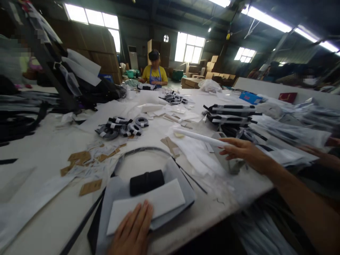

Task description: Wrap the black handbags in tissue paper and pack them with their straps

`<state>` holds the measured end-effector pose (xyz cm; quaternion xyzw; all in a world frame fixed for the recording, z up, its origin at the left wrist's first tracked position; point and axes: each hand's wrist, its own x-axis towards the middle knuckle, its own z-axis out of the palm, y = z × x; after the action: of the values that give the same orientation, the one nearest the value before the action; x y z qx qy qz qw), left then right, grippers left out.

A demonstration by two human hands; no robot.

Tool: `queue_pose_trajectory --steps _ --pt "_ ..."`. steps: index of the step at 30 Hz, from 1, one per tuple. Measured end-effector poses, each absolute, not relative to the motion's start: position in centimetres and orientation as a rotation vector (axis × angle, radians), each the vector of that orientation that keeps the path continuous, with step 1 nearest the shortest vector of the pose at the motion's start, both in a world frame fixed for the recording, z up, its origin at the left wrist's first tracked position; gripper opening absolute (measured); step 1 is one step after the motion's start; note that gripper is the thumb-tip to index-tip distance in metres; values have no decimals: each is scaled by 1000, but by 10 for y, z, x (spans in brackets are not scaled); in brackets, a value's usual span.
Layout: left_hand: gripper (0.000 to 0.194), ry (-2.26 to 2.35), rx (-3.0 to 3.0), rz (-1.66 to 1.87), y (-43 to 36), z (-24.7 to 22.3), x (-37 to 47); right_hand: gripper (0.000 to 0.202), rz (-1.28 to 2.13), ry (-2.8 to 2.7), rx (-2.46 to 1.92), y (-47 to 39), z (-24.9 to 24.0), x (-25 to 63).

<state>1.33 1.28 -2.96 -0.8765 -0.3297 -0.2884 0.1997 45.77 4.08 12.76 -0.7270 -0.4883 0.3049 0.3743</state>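
The bare left hand (134,225) lies palm down, its fingers close together and pointing forward. The bare right hand (243,152) is raised, its fingers pinched together, and the bare forearm reaches in from the right.

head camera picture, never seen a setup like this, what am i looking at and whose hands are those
There's no robot here: one camera worn on a person's head looks forward and down, so the hands are the wearer's own. The left hand lies flat on a white panel, beside a black bundle on grey material. The right hand holds one end of a long white strip. Around them on the white table lie coiled straps and brown tags. Across it is another person in yellow.
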Motion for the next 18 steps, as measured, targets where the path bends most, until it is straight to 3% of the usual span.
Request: queue_pose_trajectory --steps 4,8,12,18 --pt "54 -909 -2589 -679 12 -4 7 50 1003 -1079 -1665 -66 127 482" --pt "57 -856 -2777 -525 21 22 5 44 1420 -1070 -1509 -120 94 462" --pt "56 -893 -2964 -294 38 52 8 38 1678 -1118 -1444 -105 59 373" --pt "41 -894 -3052 -186 48 90 10 41 1472 -803 -1321 -49 16 286"
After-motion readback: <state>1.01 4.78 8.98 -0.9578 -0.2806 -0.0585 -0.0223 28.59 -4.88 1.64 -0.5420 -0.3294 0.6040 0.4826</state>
